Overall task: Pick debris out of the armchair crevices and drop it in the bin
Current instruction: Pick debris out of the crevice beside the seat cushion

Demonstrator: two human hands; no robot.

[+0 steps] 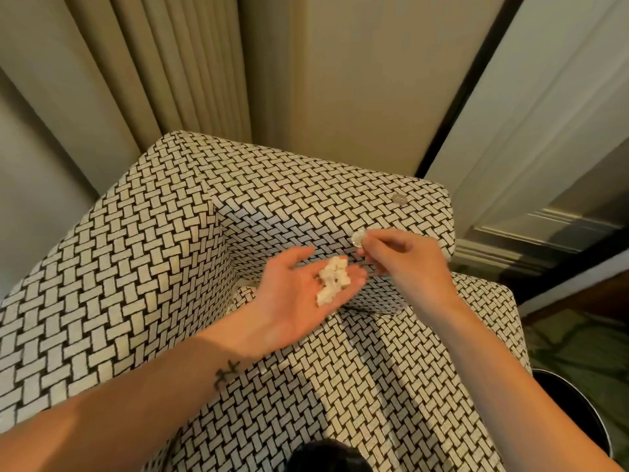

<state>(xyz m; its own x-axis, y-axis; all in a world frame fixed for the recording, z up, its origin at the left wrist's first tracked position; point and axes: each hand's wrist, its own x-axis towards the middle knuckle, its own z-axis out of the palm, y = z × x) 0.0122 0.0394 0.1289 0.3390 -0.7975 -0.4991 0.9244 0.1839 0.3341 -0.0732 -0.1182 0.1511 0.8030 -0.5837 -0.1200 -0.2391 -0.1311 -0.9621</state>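
Observation:
The armchair [136,267], covered in black-and-white woven-pattern fabric, fills the middle of the view. My left hand [292,298] is held palm up over the seat, fingers straight, with a small heap of white crumbly debris [332,281] lying on it. Just to its right my right hand [405,264] pinches a small silvery coin [358,239] between thumb and fingertips, above the seat's back crevice. A second coin [399,199] lies on top of the right armrest. The dark round bin [578,410] stands on the floor at the lower right, partly hidden by my right forearm.
Beige curtains [143,63] hang behind the chair on the left. A pale wall panel and a dark-framed door [544,148] stand behind and to the right. Patterned carpet [578,342] shows beside the bin. A dark object [323,458] sits at the bottom edge.

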